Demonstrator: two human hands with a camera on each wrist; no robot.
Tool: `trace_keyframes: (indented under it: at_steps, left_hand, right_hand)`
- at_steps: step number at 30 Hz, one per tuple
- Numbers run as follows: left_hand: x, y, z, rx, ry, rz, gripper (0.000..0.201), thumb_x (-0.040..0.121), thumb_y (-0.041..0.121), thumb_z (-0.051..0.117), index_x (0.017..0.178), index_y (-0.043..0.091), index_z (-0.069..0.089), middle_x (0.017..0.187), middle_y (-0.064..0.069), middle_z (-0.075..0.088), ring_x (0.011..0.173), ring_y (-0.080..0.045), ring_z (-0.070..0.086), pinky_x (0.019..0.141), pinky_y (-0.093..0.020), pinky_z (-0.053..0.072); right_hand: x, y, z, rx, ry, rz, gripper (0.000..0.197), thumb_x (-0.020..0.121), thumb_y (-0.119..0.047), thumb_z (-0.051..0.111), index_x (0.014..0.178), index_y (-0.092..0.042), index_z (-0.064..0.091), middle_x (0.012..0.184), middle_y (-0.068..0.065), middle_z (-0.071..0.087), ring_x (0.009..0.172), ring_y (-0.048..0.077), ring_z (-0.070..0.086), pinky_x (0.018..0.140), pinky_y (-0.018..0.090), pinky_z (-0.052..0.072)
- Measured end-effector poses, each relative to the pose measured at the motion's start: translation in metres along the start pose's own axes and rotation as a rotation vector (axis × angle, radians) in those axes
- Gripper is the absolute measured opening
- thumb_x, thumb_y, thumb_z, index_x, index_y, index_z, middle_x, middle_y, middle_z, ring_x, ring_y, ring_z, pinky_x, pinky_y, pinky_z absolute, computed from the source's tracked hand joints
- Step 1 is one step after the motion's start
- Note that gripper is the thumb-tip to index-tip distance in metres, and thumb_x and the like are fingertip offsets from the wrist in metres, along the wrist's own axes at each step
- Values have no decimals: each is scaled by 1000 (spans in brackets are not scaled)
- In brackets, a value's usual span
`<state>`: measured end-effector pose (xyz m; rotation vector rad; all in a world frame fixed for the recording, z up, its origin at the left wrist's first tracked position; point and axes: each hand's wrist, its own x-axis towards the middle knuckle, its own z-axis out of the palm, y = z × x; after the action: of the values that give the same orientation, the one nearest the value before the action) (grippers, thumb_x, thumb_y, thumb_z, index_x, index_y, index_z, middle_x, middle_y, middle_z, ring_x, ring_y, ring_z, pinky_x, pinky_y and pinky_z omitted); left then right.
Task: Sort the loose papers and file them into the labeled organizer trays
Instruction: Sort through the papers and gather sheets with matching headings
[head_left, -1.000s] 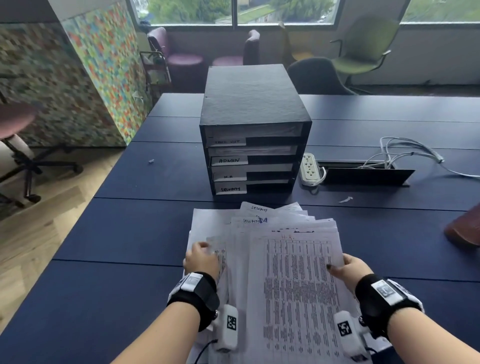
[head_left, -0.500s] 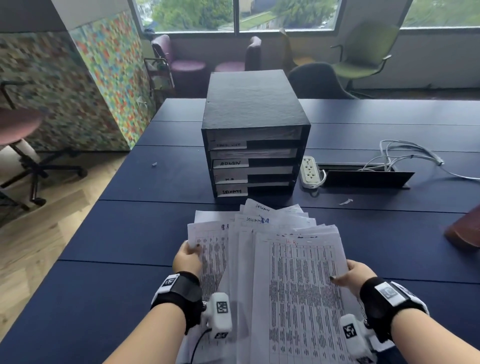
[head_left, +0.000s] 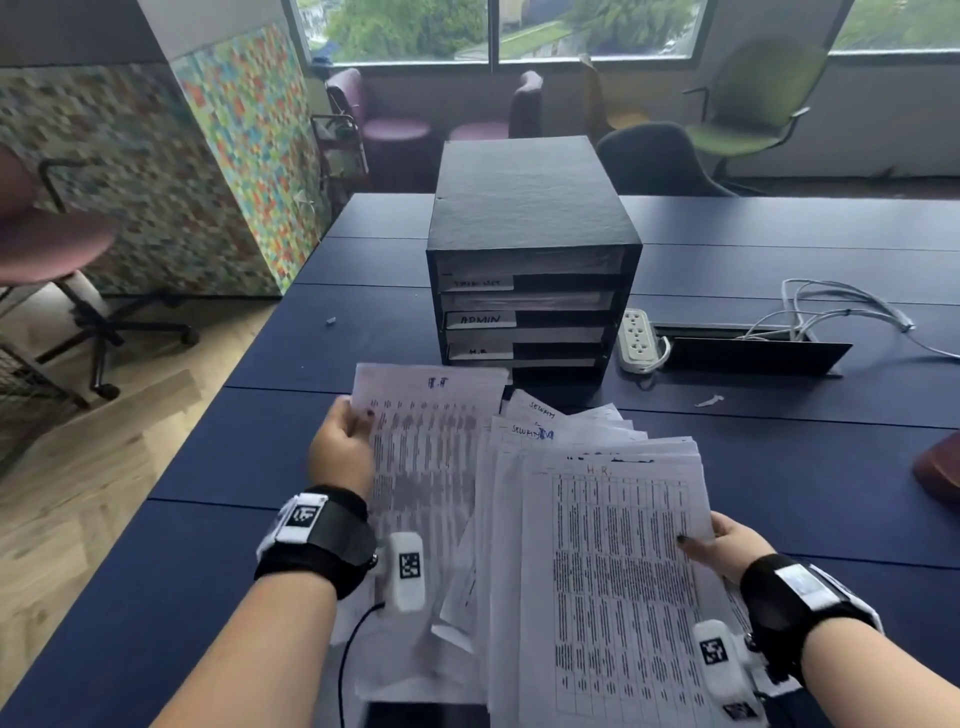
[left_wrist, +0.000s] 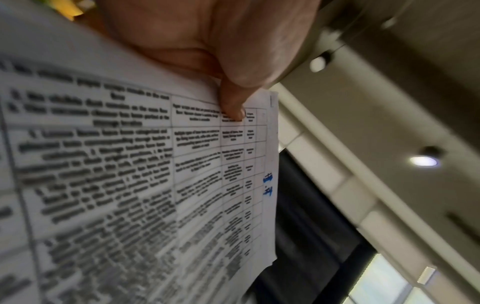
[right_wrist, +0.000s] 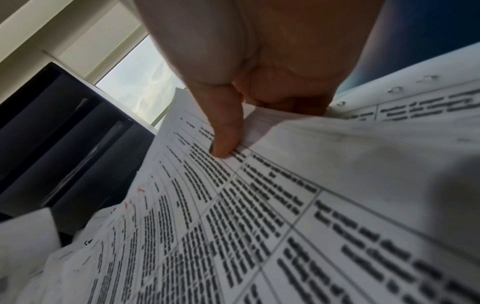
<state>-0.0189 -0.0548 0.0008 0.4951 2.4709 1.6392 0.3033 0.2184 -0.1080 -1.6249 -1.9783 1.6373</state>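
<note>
Papers are what we have in both hands, in front of the black organizer (head_left: 530, 249), which stands on the dark blue table (head_left: 208, 457) and serves as our landmark. It is a four-tray box; white labels sit at the left end of the tray fronts, the second reading ADMIN (head_left: 480, 319) and the third H.R. (head_left: 478, 352), while the top label is too faint to read and the lowest tray front is mostly hidden behind the raised sheet.

Nearer to us than the organizer, the fanned stack of printed sheets (head_left: 618, 571) spreads low over the table, its top page headed H.R. in red, with sheets marked SECURITY showing at its far edge. Our right hand (head_left: 727, 545) grips this stack at its right edge, thumb pressed on the top page and fingers curled beneath, as the right wrist view confirms (right_wrist: 226, 131).

Left of the stack and just in front of the organizer's lower trays, a single sheet (head_left: 426, 441) with a printed table and a blue handwritten heading is lifted clear. Our left hand (head_left: 340, 452) pinches its left edge, thumb on the printed face (left_wrist: 233, 102).

Right of the organizer lie a white power strip (head_left: 636, 340), an open cable hatch (head_left: 753, 353) and loose white cables (head_left: 841, 306). A small paper scrap (head_left: 709, 400) rests on the table in front of the hatch.
</note>
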Motion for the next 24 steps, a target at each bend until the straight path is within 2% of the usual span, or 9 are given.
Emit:
trace_keyframes:
  at_steps: [3,8,12,14,16,18,19,21,24]
  left_hand:
    - [8,50,-13,102,87,205,14,98,20,47,85,13,49,71,-6,54,62,-21,45,57,-29,34]
    - [4,114,-26,70,204,409,12,98,17,47,88,11,48,71,0,45,65,-7,37,56,-25,23]
    - [-2,138,-31,-80,212,464,7,97,10,47,90,13,47,73,7,51,57,3,44,59,-9,34]
    - [-4,146,-33,-205,248,467,8,96,8,46,91,13,49,78,7,57,63,14,49,63,-11,38]
    - [-5,151,-34,-333,256,467,17,97,5,44,91,20,51,84,13,60,70,15,53,70,-9,42]
    - [0,150,-33,-380,237,446,19,97,7,44,96,24,53,89,16,62,78,10,56,75,-12,44]
    - [3,145,-32,-350,233,416,16,97,9,45,99,22,53,90,16,61,78,9,57,75,-12,44]
    - [14,128,-28,-239,234,307,13,95,12,47,101,21,55,85,14,60,74,6,55,66,-13,41]
    - [25,89,-19,-12,165,96,18,96,9,44,107,14,57,85,-2,56,76,-18,51,61,-26,33]
  right_hand:
    - [0,2,-1,59,0,-22,32,83,0,63,113,-10,59,100,16,67,94,32,63,95,50,46]
    - [-5,2,0,188,35,-6,32,85,7,57,112,-9,56,84,4,65,88,27,57,94,42,44]
    - [-11,1,-4,280,42,8,28,85,6,57,109,-9,59,88,6,67,93,31,60,100,52,41]
    - [-14,2,-7,330,52,6,28,86,6,56,111,-5,59,85,4,69,92,31,60,100,54,40]
    - [-16,5,-10,395,53,-10,33,84,5,60,116,-1,57,76,-2,72,86,29,61,99,54,41]
    - [-20,5,-14,456,26,-30,54,64,-17,83,112,-4,60,74,-2,73,77,27,65,92,50,48]
    - [-19,8,-17,488,9,-34,76,40,-35,93,105,-9,62,76,0,74,74,25,68,85,47,52]
    - [-18,13,-21,548,-11,-63,100,7,-51,90,96,-14,63,80,2,74,72,21,70,77,44,54]
    - [-19,16,-29,610,-18,-95,103,5,-53,89,97,-15,63,82,0,74,74,18,70,75,35,56]
